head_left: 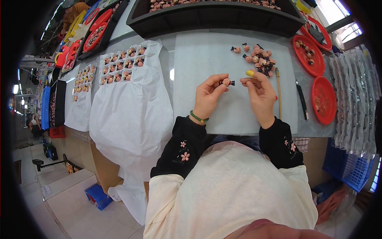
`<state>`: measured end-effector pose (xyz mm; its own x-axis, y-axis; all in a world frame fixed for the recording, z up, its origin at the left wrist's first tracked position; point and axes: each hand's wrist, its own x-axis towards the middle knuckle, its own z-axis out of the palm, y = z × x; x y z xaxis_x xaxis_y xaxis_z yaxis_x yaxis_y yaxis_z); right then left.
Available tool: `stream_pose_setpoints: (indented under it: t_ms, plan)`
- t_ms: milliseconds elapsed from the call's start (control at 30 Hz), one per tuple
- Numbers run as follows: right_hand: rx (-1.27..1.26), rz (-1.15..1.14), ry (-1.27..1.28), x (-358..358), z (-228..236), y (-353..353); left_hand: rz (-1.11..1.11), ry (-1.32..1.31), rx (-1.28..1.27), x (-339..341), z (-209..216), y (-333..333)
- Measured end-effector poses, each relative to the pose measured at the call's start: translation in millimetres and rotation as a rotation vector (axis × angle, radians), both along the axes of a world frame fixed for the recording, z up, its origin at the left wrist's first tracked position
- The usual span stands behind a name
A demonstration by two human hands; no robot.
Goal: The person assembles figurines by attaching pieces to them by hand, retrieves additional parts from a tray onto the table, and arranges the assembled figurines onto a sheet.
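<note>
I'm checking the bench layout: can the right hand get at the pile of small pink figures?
Probably yes: the pile of small pink figures lies just beyond the right hand, with nothing visible blocking the way.

Working remotely, I log a heap of figurines (pixel 260 60) on the far right part of the mat (pixel 234 119) and a stick (pixel 279 99) near its right edge. Above the mat, the left hand (pixel 207 89) holds one figurine (pixel 226 82). Left of the mat I note paper (pixel 127 107) bearing figurine rows (pixel 127 63); right, a tool (pixel 302 100), plates (pixel 324 116), then bags (pixel 352 103); beyond it, a box (pixel 215 24).
</note>
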<state>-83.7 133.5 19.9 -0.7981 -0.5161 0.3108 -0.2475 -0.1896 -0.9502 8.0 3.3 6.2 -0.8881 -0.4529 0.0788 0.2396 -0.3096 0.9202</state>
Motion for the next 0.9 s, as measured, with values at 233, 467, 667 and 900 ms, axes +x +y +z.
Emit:
stream_pose_setpoints:
  t_ms: [233,467,667,900]
  plan:
    - [0.173,-0.223,-0.123,-19.6,9.9,47.3,-0.033,0.006,0.087,-1.4,3.2,0.4]
    - [0.133,-0.033,0.266,1.1,12.2,17.2,-0.12,0.013,0.155,0.7,1.6,-2.3]
    - [0.166,0.071,0.239,7.9,7.5,-4.2,-0.092,0.031,0.152,-0.6,-2.1,-0.1]
    - [0.146,0.065,0.141,7.4,1.7,-2.3,-0.11,0.022,0.185,-0.6,-0.2,-0.9]
